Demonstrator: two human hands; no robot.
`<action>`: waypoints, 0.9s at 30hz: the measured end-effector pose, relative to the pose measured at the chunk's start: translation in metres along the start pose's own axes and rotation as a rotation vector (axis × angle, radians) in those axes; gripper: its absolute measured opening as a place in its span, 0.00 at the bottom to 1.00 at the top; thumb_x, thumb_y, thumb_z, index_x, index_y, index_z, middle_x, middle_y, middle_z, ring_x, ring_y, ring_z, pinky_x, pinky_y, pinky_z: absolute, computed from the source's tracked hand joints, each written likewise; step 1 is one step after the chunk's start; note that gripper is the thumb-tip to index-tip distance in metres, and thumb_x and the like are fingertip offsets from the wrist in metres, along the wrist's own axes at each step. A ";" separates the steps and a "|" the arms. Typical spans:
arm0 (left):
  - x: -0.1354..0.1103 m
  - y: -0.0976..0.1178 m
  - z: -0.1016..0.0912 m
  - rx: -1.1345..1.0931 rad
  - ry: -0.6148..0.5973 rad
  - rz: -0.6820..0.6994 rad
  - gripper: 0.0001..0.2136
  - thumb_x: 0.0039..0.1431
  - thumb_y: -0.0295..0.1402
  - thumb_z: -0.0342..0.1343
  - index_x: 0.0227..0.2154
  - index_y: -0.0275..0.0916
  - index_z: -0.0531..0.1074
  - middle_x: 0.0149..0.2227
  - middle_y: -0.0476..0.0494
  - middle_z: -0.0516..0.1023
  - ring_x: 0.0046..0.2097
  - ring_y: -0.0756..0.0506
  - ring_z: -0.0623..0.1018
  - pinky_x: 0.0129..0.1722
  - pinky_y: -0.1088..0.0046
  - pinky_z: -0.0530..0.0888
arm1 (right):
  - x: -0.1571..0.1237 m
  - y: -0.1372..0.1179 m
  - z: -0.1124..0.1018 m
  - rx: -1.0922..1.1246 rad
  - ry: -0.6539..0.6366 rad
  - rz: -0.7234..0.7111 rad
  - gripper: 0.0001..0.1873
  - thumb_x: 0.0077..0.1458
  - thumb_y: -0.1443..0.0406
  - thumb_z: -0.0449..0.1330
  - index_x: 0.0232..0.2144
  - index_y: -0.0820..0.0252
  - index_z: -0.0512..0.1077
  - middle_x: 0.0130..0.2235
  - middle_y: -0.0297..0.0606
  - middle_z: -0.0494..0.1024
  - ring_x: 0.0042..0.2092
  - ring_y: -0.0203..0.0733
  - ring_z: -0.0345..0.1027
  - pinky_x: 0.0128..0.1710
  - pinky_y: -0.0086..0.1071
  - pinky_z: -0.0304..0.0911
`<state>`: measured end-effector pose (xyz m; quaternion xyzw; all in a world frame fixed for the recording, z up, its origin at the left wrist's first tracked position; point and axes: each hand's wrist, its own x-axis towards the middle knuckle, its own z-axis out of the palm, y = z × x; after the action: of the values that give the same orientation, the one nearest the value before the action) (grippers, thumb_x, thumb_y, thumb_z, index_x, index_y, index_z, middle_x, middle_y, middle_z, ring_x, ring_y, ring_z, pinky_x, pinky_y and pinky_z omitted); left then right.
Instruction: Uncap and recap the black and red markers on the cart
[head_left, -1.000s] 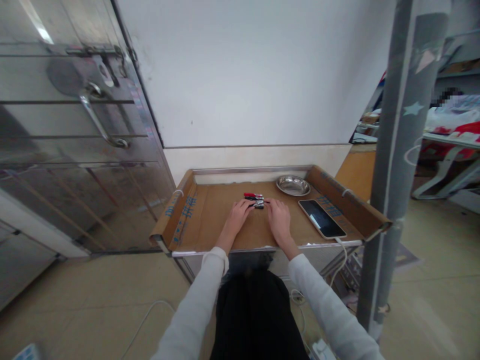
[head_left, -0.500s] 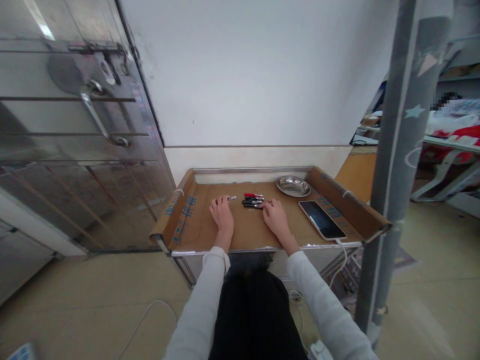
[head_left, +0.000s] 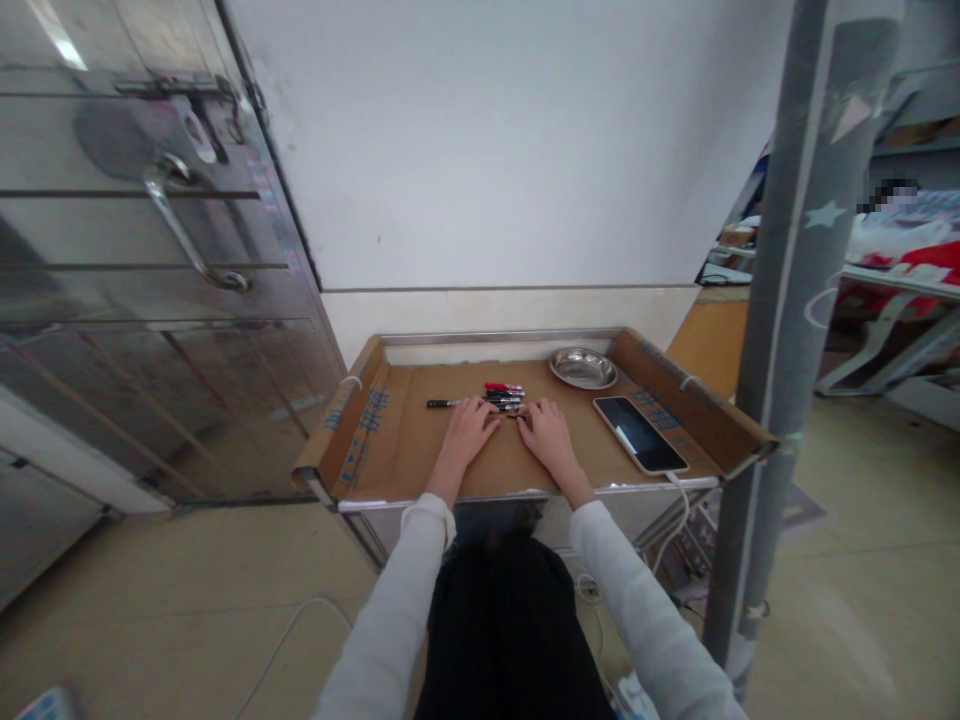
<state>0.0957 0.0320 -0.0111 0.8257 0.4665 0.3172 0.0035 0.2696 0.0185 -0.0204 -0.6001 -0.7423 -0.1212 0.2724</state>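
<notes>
A small pile of black and red marker pens (head_left: 504, 396) lies in the middle of a cardboard-lined tray (head_left: 405, 450). One black pen (head_left: 442, 404) lies apart to the left of the pile. My left hand (head_left: 469, 430) rests palm down just left of the pile, its fingertips reaching the near pens. On the pile's right side my right hand (head_left: 546, 432) lies flat too, with its fingertips at the pens. Neither hand has closed round a pen that I can see.
A steel dish (head_left: 583, 367) sits at the tray's back right. A phone (head_left: 640, 434) on a cable lies by the right cardboard wall. A steel door (head_left: 150, 260) stands at left, a grey pole (head_left: 787, 300) at right, a white wall behind.
My left hand carried one pen out to the left, left it lying there, and came back beside the pile. My right hand stayed at the pile's right side.
</notes>
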 end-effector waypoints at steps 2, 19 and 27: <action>0.001 -0.002 0.004 -0.011 -0.016 -0.016 0.06 0.58 0.34 0.53 0.36 0.40 0.71 0.38 0.44 0.70 0.44 0.44 0.69 0.47 0.64 0.66 | 0.000 0.000 0.000 0.013 -0.012 -0.016 0.08 0.58 0.64 0.51 0.35 0.60 0.69 0.38 0.45 0.70 0.42 0.48 0.61 0.40 0.37 0.55; 0.003 0.002 0.003 -0.218 -0.016 0.049 0.05 0.60 0.30 0.50 0.39 0.40 0.68 0.38 0.46 0.74 0.43 0.47 0.73 0.46 0.68 0.70 | 0.003 -0.002 -0.005 0.295 -0.063 -0.186 0.08 0.59 0.66 0.51 0.38 0.58 0.71 0.39 0.40 0.76 0.41 0.44 0.65 0.40 0.35 0.57; 0.003 0.002 0.004 0.009 -0.058 0.034 0.14 0.60 0.33 0.52 0.49 0.42 0.67 0.48 0.42 0.73 0.51 0.42 0.69 0.51 0.61 0.63 | -0.003 -0.001 -0.009 0.089 0.069 0.146 0.10 0.59 0.66 0.50 0.37 0.59 0.72 0.36 0.43 0.75 0.39 0.45 0.64 0.37 0.35 0.53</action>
<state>0.1007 0.0341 -0.0120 0.8424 0.4534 0.2909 0.0078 0.2718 0.0111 -0.0145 -0.6355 -0.6913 -0.0884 0.3323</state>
